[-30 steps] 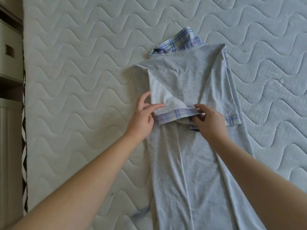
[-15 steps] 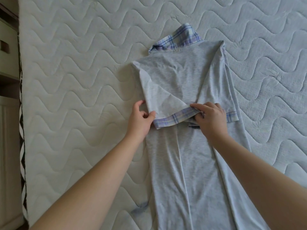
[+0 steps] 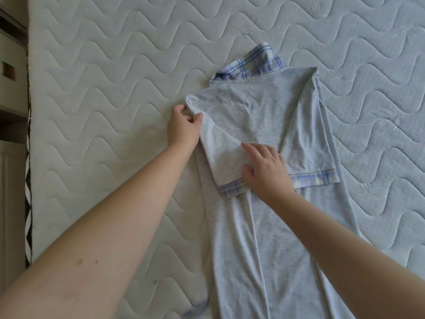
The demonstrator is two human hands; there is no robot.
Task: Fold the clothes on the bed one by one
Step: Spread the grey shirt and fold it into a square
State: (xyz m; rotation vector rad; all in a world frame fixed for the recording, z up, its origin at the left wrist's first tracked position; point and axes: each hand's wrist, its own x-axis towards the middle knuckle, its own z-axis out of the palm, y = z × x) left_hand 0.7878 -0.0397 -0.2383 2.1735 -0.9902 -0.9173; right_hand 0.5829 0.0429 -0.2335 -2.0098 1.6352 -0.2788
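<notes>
A grey shirt (image 3: 259, 116) with a blue plaid collar (image 3: 255, 62) lies face down on the quilted mattress (image 3: 110, 88), its sides folded inward into a long strip. Both sleeves, trimmed with plaid cuffs, lie folded over the back. My left hand (image 3: 182, 127) pinches the folded edge at the shirt's left shoulder. My right hand (image 3: 264, 171) lies flat with spread fingers on the left sleeve, just above its plaid cuff (image 3: 232, 187).
The mattress's left edge (image 3: 30, 134) runs down the frame's left side. Beyond it stands pale furniture with drawers (image 3: 11, 72). Bare quilted surface surrounds the shirt on the left, the top and the right.
My left hand has slid up from the sleeve cuff to the shoulder fold. My right hand has let go of the cuff and now presses flat on the sleeve.
</notes>
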